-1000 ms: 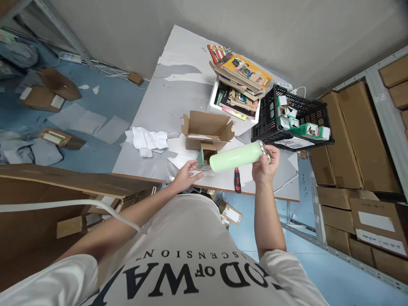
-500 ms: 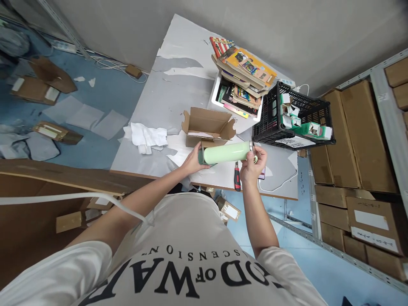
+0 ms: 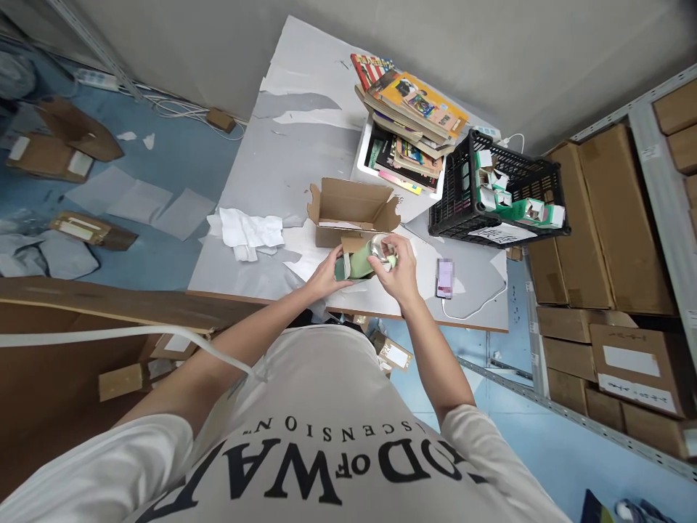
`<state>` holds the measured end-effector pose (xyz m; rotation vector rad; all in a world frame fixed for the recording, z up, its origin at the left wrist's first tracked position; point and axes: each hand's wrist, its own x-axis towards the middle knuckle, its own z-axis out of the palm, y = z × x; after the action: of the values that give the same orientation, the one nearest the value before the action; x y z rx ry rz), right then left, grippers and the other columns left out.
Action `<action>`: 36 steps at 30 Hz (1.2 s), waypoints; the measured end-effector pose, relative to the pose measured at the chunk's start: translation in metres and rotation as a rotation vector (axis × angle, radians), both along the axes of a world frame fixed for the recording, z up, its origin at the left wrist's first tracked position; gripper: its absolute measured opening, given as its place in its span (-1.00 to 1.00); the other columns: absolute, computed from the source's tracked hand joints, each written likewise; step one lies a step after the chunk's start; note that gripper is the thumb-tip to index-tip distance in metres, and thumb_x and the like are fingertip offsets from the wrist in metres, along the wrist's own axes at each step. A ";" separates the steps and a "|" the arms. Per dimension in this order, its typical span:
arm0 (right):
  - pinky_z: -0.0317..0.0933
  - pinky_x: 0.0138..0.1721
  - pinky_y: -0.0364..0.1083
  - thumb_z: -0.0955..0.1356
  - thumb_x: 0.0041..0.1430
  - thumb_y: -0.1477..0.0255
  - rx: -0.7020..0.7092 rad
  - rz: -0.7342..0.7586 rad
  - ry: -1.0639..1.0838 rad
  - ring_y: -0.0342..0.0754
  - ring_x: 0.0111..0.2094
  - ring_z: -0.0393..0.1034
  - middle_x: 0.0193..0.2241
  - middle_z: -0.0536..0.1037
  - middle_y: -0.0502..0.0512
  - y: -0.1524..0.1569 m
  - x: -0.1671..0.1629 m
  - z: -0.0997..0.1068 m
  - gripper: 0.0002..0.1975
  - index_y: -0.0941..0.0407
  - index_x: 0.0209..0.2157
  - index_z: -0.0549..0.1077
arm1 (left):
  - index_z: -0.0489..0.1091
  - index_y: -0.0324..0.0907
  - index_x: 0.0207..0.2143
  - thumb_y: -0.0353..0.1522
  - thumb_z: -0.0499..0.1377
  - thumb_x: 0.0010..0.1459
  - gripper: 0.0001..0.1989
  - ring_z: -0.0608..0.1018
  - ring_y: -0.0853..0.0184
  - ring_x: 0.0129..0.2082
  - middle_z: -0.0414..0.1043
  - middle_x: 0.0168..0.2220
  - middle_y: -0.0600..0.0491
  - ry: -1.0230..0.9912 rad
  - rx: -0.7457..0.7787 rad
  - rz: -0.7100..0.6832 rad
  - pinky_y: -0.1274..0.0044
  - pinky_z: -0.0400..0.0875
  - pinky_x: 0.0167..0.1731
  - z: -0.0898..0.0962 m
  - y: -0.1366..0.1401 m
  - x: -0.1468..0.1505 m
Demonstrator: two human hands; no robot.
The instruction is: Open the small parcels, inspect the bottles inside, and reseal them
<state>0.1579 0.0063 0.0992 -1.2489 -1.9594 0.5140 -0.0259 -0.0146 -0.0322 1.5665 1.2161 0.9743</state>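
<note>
One pale-green bottle [image 3: 361,264] sits partway in a small green carton [image 3: 340,269], left hand [image 3: 325,277] clasping the carton, right hand [image 3: 401,266] gripping the silver cap [image 3: 377,245], open cardboard box [image 3: 359,197] at twelve o'clock, smartphone [image 3: 445,278] at three!

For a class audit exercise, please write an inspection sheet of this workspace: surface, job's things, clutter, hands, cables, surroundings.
Surface: table, patchy grey and white.
Job's things: light-green bottle, partly inside a green box.
Clutter: crumpled white material, open brown carton, stacked books, black crate.
Hands: left hand holds the green box; right hand grips the bottle's protruding end.
Cables: white cable at the phone; more cords along the wall.
Surroundings: stacked cardboard boxes on the right; loose sheets on the floor.
</note>
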 end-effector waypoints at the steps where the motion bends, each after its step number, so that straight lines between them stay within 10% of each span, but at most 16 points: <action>1: 0.24 -0.08 0.02 0.37 0.12 0.28 -0.021 0.054 -0.070 0.05 -0.08 0.30 -0.12 0.41 0.19 0.002 -0.003 0.000 -0.69 0.10 -0.12 0.34 | -0.11 -0.16 0.28 -0.16 0.41 -0.17 0.07 0.30 -0.01 0.22 0.18 0.22 -0.26 -0.007 -0.004 0.012 0.19 0.32 0.11 0.000 0.001 0.000; 10: 0.04 -0.09 0.08 0.40 0.06 0.31 -0.221 0.272 -0.788 0.16 -0.13 0.23 -0.24 0.52 0.17 0.009 -0.018 -0.023 -0.72 0.10 -0.17 0.40 | 0.02 -0.15 0.04 -0.19 0.38 -0.13 -0.22 0.33 0.01 0.20 0.20 0.15 -0.27 -0.078 0.001 -0.011 0.18 0.37 0.06 -0.012 -0.002 -0.003; 22: -0.09 0.04 0.24 0.18 0.30 0.14 -0.151 0.316 -0.814 0.19 0.08 0.13 0.22 0.25 0.22 0.000 0.001 -0.052 -0.62 0.04 -0.02 0.41 | 0.12 -0.11 0.03 -0.18 0.27 0.04 -0.43 0.43 0.14 0.06 0.25 0.11 -0.13 0.088 0.080 -0.112 0.25 0.42 0.00 -0.007 -0.001 -0.012; 36: 0.31 -0.05 0.07 0.34 0.07 0.06 -0.528 -0.059 0.412 -0.03 -0.13 0.38 0.20 0.21 0.31 -0.032 0.028 -0.096 -0.24 0.00 0.24 0.05 | 0.19 -0.10 0.02 -0.11 0.23 0.06 -0.47 0.28 0.09 0.21 0.23 0.13 -0.14 0.177 0.089 -0.156 0.30 0.38 0.03 0.000 -0.002 -0.017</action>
<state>0.1858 -0.0259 0.0036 -1.3709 -1.4784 1.2100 -0.0425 -0.0166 -0.0322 1.8203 1.1634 0.8120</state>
